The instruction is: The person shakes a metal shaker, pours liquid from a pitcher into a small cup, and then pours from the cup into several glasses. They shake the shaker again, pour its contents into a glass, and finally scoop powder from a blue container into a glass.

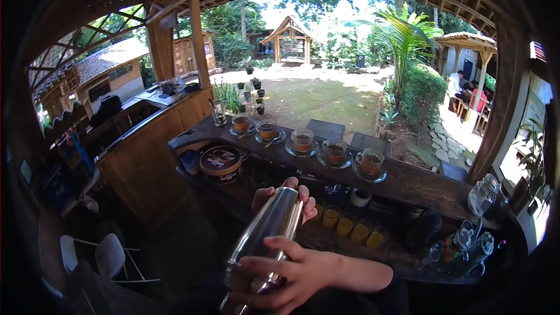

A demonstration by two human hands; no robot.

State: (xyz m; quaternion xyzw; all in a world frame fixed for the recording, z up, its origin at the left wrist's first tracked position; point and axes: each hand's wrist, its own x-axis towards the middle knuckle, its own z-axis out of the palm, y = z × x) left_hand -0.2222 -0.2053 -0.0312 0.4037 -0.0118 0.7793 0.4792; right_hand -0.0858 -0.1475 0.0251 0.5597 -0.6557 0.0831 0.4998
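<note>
A shiny metal cocktail shaker (265,227) is held at a slant between both hands in front of my body. My left hand (308,203) wraps round its far end, with fingertips showing on both sides. Lower down, my right hand (291,274) curls its fingers round the near end. Past the shaker, glass cups of amber drink stand on saucers along the wooden counter, among them one cup (303,142) and another (370,163). A round brown tub (221,164) sits left of the shaker. Several glasses of yellow drink (345,224) line the lower shelf.
Glass jars and a pitcher (464,236) stand at the right end of the counter. A tall glass (219,114) holds utensils at the left end. A white chair (109,256) is at lower left. Wooden posts frame a garden, where people sit under a roof at far right.
</note>
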